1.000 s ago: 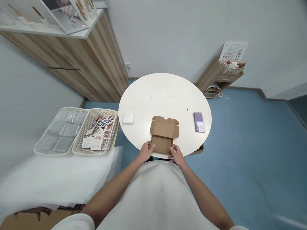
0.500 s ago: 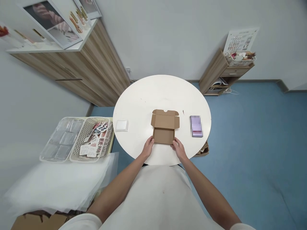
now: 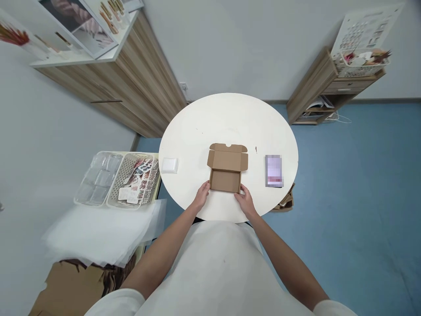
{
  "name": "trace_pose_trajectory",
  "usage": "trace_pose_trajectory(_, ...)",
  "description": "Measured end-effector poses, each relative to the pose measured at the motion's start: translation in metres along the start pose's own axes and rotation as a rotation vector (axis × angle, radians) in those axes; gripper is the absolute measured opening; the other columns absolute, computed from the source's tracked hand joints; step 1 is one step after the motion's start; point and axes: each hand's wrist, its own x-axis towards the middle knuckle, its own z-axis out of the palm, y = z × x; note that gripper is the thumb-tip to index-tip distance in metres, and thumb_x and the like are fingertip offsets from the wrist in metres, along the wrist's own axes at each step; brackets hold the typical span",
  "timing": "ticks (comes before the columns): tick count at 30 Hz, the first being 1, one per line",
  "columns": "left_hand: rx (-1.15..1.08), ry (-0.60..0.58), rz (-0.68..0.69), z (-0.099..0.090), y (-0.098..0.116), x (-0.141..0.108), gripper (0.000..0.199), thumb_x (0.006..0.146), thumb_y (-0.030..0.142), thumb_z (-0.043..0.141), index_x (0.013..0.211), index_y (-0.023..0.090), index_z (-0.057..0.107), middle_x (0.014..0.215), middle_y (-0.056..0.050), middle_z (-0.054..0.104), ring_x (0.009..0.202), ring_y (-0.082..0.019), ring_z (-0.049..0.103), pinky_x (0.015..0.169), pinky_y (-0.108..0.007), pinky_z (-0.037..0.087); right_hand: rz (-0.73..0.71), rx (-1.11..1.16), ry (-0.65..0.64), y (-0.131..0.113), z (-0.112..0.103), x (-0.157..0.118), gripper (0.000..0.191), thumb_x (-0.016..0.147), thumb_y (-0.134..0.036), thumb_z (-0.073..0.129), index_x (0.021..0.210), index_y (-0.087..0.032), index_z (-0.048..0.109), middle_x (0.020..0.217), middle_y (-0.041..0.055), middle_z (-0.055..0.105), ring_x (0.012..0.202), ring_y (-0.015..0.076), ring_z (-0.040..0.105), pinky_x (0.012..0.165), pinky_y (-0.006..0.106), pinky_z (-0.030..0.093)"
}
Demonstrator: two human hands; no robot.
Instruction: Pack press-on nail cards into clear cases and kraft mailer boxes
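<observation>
A brown cardboard box [image 3: 225, 181] lies on the round white table [image 3: 226, 118] in front of me, its lid folded back away from me and nothing visible inside. My left hand [image 3: 201, 195] grips the box's near left corner, fingers along the side wall. At the near right corner, my right hand [image 3: 246, 202] closes on the box in the same way. To the right lies a stack with a purple top [image 3: 274, 170], its surface pixelated. A small pile of white packets [image 3: 170, 165] rests near the table's left edge.
Left of the table stand a white basket of printed cards [image 3: 138, 180] and a basket of clear packs [image 3: 100, 177], with translucent sheets [image 3: 98, 232] nearer me. Flat cardboard [image 3: 72, 285] is below. A cabinet [image 3: 131, 74] and a small shelf [image 3: 329, 87] stand behind.
The view has shifted a little, so the surroundings sit differently in the picture. Both hands stay on the box's near corners, and the box remains open on the table.
</observation>
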Motion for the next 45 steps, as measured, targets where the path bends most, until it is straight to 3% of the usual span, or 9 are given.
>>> trace_pose_trajectory(8,0.019,0.031,-0.023,-0.012,-0.013,-0.001,0.062,0.080,0.059,0.035,0.127,0.019,0.039,0.136,-0.011,0.036,0.124,-0.023,0.035,0.096,-0.036,0.035,-0.046,-0.128,0.107,0.008,0.003,0.001,0.068,0.068,-0.042,0.056,0.128,-0.021,0.033,0.120,0.0095,0.044,0.072,0.0132,0.054,0.072,0.031,0.048)
trace_pose_trajectory(11,0.034,0.101,-0.032,-0.031,-0.019,0.002,0.060,0.081,0.057,0.036,0.124,0.017,0.041,0.128,-0.014,0.045,0.118,-0.024,0.042,0.090,-0.037,0.040,-0.105,-0.198,0.226,0.008,0.004,-0.006,0.063,0.072,-0.044,0.052,0.128,-0.021,0.032,0.113,0.0087,0.045,0.063,0.0098,0.049,0.064,0.028,0.048)
trace_pose_trajectory(15,0.095,0.319,0.040,-0.070,-0.025,0.009,0.049,0.082,0.051,0.038,0.115,0.015,0.049,0.116,-0.014,0.054,0.108,-0.022,0.050,0.085,-0.037,0.042,-0.364,-0.275,0.343,-0.006,0.018,-0.019,0.057,0.076,-0.036,0.050,0.127,-0.022,0.029,0.107,0.0066,0.044,0.056,0.0073,0.041,0.061,0.028,0.045)
trace_pose_trajectory(19,0.164,0.514,0.142,-0.118,-0.027,0.014,0.048,0.078,0.044,0.050,0.117,0.017,0.044,0.115,-0.012,0.052,0.103,-0.021,0.051,0.082,-0.035,0.044,-0.518,-0.460,0.004,-0.035,0.064,-0.026,0.044,0.074,-0.032,0.053,0.115,-0.022,0.045,0.091,0.0040,0.051,0.060,0.0109,0.044,0.064,0.031,0.045)
trace_pose_trajectory(23,0.206,0.583,0.176,-0.160,-0.028,0.020,0.058,0.073,0.041,0.057,0.123,0.018,0.037,0.122,-0.013,0.044,0.107,-0.023,0.048,0.082,-0.037,0.044,-0.355,-0.545,-0.270,-0.054,0.135,-0.016,0.033,0.076,-0.032,0.051,0.107,-0.024,0.052,0.100,0.0052,0.054,0.075,0.0142,0.052,0.066,0.031,0.046)
trace_pose_trajectory(28,0.309,0.530,0.190,-0.200,-0.029,0.039,0.061,0.073,0.039,0.057,0.126,0.018,0.035,0.126,-0.014,0.040,0.119,-0.028,0.037,0.095,-0.041,0.036,-0.117,-0.475,-0.316,-0.057,0.213,0.020,0.043,0.070,-0.038,0.058,0.111,-0.026,0.050,0.116,0.0046,0.052,0.102,0.0188,0.050,0.080,0.034,0.046)
trace_pose_trajectory(33,0.317,0.356,0.171,-0.218,-0.030,0.064,0.057,0.081,0.038,0.047,0.131,0.016,0.032,0.130,-0.014,0.040,0.119,-0.026,0.039,0.095,-0.039,0.036,-0.034,-0.354,-0.164,-0.064,0.260,0.059,0.049,0.071,-0.041,0.057,0.116,-0.024,0.047,0.123,0.0065,0.050,0.109,0.0202,0.048,0.086,0.035,0.043)
trace_pose_trajectory(39,0.372,0.291,0.247,-0.223,-0.023,0.076,0.042,0.084,0.024,0.040,0.124,0.014,0.046,0.121,-0.012,0.052,0.108,-0.023,0.050,0.093,-0.036,0.038,-0.037,-0.245,-0.065,-0.063,0.283,0.077,0.042,0.074,-0.038,0.054,0.111,-0.021,0.050,0.118,0.0067,0.054,0.101,0.0171,0.055,0.088,0.033,0.043)
trace_pose_trajectory(45,0.297,0.288,0.190,-0.223,-0.027,0.071,0.039,0.079,0.023,0.048,0.116,0.016,0.054,0.109,-0.007,0.061,0.088,-0.018,0.059,0.082,-0.031,0.046,-0.006,-0.231,-0.024,-0.052,0.276,0.077,0.035,0.070,-0.032,0.058,0.102,-0.020,0.057,0.105,0.0052,0.062,0.094,0.0167,0.059,0.086,0.032,0.046)
